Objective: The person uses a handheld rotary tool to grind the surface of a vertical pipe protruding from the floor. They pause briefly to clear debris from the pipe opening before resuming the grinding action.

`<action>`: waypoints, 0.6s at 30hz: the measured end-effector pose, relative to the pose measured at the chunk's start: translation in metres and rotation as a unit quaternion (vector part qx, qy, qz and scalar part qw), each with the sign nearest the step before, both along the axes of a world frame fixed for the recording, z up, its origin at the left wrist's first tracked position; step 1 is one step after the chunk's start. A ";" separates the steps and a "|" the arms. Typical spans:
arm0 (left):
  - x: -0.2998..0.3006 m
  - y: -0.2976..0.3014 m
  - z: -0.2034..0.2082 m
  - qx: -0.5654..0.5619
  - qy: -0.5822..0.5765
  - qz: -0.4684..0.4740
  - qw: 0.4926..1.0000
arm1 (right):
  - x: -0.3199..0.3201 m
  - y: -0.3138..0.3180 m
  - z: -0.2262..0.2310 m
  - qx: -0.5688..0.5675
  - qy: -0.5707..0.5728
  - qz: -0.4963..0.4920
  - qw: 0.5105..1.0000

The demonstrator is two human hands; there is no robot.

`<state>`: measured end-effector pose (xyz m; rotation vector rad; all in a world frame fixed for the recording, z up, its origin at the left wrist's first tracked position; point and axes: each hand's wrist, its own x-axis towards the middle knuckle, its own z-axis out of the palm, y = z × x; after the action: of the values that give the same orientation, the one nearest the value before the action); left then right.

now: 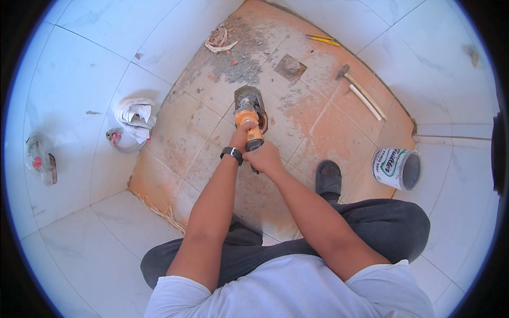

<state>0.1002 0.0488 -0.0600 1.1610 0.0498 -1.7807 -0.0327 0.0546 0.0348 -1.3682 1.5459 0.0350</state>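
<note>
In front of me, low over the tiled floor (207, 130), both my hands hold an orange and black angle grinder (246, 115). My left hand (242, 137), with a dark watch at the wrist, wraps round the orange body. Behind it my right hand (265, 157) is closed round the black rear end. The grinder's dusty dark head and guard (248, 96) point away from me. Its disc is mostly hidden, and I cannot tell whether it touches the tile.
Grey rubble (241, 58) lies beyond the grinder, near a square floor opening (290, 68). To the right are a hammer (355, 82), a pale stick (368, 103), yellow-handled pliers (323, 40) and a white bucket (389, 168). Left, white cloth (135, 114) and cord (161, 213) lie along the wall.
</note>
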 end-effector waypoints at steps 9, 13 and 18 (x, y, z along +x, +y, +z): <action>-0.003 -0.004 -0.011 0.020 0.007 -0.003 1.000 | -0.005 -0.012 0.008 0.053 -0.001 0.007 0.999; -0.005 -0.004 -0.010 0.030 0.003 -0.005 1.000 | -0.005 -0.014 0.008 0.079 -0.005 -0.003 0.997; -0.009 -0.005 -0.010 0.030 -0.003 -0.004 1.000 | -0.008 -0.013 0.004 0.033 -0.013 -0.008 0.999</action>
<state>0.0913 0.0436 -0.0696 1.2118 0.0958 -1.7941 -0.0403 0.0416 0.0383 -1.2985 1.5210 0.0569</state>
